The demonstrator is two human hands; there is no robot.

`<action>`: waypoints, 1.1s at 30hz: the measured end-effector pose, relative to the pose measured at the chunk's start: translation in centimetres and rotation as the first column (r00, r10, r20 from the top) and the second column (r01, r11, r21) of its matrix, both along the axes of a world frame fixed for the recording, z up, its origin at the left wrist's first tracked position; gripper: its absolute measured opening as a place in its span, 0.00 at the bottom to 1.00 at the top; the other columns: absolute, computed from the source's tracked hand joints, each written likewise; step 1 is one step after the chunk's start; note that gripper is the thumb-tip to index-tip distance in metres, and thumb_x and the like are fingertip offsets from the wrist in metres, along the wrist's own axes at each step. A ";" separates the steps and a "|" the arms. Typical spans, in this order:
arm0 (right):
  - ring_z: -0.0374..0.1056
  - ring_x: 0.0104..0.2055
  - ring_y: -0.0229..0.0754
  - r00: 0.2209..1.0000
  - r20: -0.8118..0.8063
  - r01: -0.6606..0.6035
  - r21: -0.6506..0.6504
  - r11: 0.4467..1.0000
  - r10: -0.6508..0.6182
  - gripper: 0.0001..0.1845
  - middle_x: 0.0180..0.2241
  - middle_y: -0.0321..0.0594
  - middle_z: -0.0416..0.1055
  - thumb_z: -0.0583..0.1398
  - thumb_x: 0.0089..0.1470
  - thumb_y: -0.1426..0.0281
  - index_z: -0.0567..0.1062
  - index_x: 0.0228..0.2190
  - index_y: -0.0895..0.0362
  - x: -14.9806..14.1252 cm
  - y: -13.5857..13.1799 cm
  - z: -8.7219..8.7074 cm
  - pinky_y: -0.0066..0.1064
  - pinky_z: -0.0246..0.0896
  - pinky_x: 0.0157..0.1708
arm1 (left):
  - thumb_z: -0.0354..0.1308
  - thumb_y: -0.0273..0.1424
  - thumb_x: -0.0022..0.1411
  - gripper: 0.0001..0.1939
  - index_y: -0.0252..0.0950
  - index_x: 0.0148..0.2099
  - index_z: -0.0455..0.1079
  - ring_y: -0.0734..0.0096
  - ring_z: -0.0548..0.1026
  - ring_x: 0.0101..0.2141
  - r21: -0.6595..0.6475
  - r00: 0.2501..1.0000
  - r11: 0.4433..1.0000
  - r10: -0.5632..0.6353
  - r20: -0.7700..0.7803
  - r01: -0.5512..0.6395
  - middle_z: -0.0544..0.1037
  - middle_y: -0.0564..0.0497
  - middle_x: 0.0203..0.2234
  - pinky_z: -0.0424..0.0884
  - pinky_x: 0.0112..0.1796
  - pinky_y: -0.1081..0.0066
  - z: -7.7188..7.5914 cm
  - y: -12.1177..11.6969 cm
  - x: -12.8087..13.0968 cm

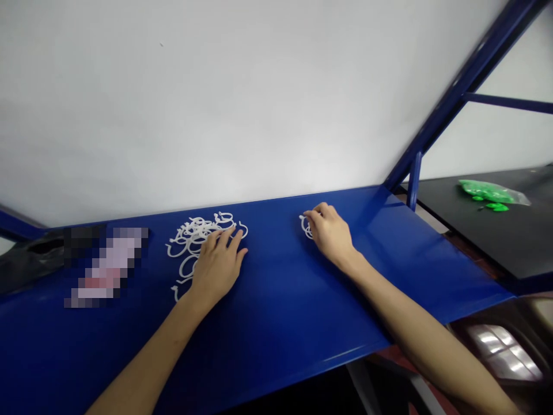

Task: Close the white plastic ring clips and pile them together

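A loose pile of white plastic rings (196, 230), open like a C with small knobs at their ends, lies on the blue table (276, 300). Over the right side of this pile rests my left hand (220, 259), palm down, its fingers spread and touching the rings; what lies beneath the palm is hidden. Farther right, my right hand (332, 230) has its thumb and fingers pinched at a few white rings (306, 226) on the tabletop. Part of those rings is covered by the fingers.
A pale wall (259, 104) stands along the table's back edge. Left of the pile are a blurred-out pack (114, 259) and a black bag (34, 253). A blue metal frame (458, 86) rises at right, beside a black table (484, 230) holding a bag of green pieces (490, 191).
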State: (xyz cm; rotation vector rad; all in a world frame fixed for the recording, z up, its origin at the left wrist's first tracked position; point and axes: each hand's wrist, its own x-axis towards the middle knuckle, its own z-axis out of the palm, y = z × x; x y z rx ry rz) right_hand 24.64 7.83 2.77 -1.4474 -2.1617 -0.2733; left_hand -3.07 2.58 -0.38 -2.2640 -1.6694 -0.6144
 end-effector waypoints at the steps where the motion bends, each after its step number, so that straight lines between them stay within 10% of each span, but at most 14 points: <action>1: 0.65 0.41 0.50 0.998 0.034 0.055 0.006 0.998 -0.055 0.14 0.41 0.50 0.71 0.53 0.65 0.73 0.78 0.45 0.56 0.7 0.6 -0.1 0.38 0.67 0.37 | 0.51 0.34 0.68 0.19 0.32 0.57 0.71 0.41 0.66 0.55 -0.002 0.999 1.000 0.026 -0.039 -0.027 0.74 0.35 0.54 0.66 0.52 0.44 -0.2 0.1 -0.2; 7: 0.64 0.44 0.56 0.983 0.076 0.165 0.014 0.986 -0.166 0.15 0.43 0.57 0.70 0.56 0.64 0.70 0.77 0.47 0.62 1.9 1.6 -0.2 0.48 0.67 0.41 | 0.51 0.31 0.67 0.12 0.37 0.44 0.76 0.47 0.69 0.49 -0.011 0.999 1.000 -0.012 -0.038 0.011 0.78 0.40 0.45 0.68 0.46 0.50 0.1 -0.1 -0.4; 12: 0.66 0.46 0.52 0.979 -0.124 -0.167 -0.041 0.985 0.161 0.13 0.44 0.50 0.71 0.55 0.66 0.66 0.75 0.47 0.58 -1.1 -1.0 0.0 0.47 0.65 0.50 | 0.53 0.29 0.67 0.09 0.38 0.39 0.75 0.54 0.70 0.44 0.009 0.990 0.991 -0.135 0.037 0.135 0.78 0.45 0.39 0.68 0.46 0.54 1.1 -0.9 0.9; 15: 0.69 0.43 0.45 0.870 -0.359 -0.432 -0.225 0.873 0.338 0.11 0.40 0.44 0.72 0.58 0.66 0.63 0.72 0.43 0.56 -3.2 -3.0 -0.5 0.38 0.67 0.46 | 0.54 0.29 0.68 0.08 0.38 0.40 0.75 0.59 0.71 0.43 0.011 0.969 0.974 -0.225 0.100 0.225 0.78 0.46 0.39 0.68 0.47 0.57 1.6 -1.7 2.0; 19: 0.70 0.31 0.37 0.743 -0.611 -0.575 -0.374 0.728 0.273 0.07 0.32 0.35 0.72 0.58 0.65 0.65 0.67 0.40 0.56 -4.7 -4.3 -1.2 0.30 0.65 0.33 | 0.54 0.28 0.68 0.08 0.38 0.39 0.74 0.63 0.71 0.41 0.032 0.932 0.944 -0.329 0.154 0.328 0.78 0.48 0.38 0.70 0.45 0.61 1.8 -2.8 3.1; 24: 0.69 0.30 0.35 0.622 -0.756 -0.642 -0.342 0.686 0.205 0.06 0.30 0.32 0.71 0.61 0.61 0.68 0.67 0.39 0.55 -4.7 -4.3 -1.2 0.28 0.67 0.33 | 0.54 0.27 0.68 0.08 0.38 0.40 0.74 0.65 0.72 0.40 0.047 0.913 0.929 -0.369 0.174 0.367 0.78 0.50 0.37 0.71 0.45 0.62 1.8 -3.2 3.7; 29: 0.67 0.29 0.35 0.605 -0.762 -0.646 -0.300 0.702 0.232 0.06 0.29 0.32 0.70 0.59 0.62 0.69 0.70 0.41 0.55 -4.7 -4.1 -1.0 0.28 0.65 0.33 | 0.54 0.30 0.68 0.05 0.38 0.44 0.71 0.64 0.74 0.41 0.088 0.895 0.977 -0.214 0.392 0.196 0.76 0.48 0.39 0.72 0.45 0.61 1.7 -3.1 3.5; 33: 0.66 0.29 0.35 0.619 -0.738 -0.654 -0.294 0.697 0.268 0.06 0.29 0.33 0.70 0.59 0.62 0.69 0.71 0.42 0.55 -4.7 -4.2 -1.3 0.27 0.64 0.32 | 0.56 0.39 0.66 0.11 0.39 0.46 0.73 0.64 0.77 0.36 -0.168 0.816 0.980 0.014 0.578 0.102 0.80 0.49 0.38 0.75 0.40 0.62 1.9 -2.6 2.9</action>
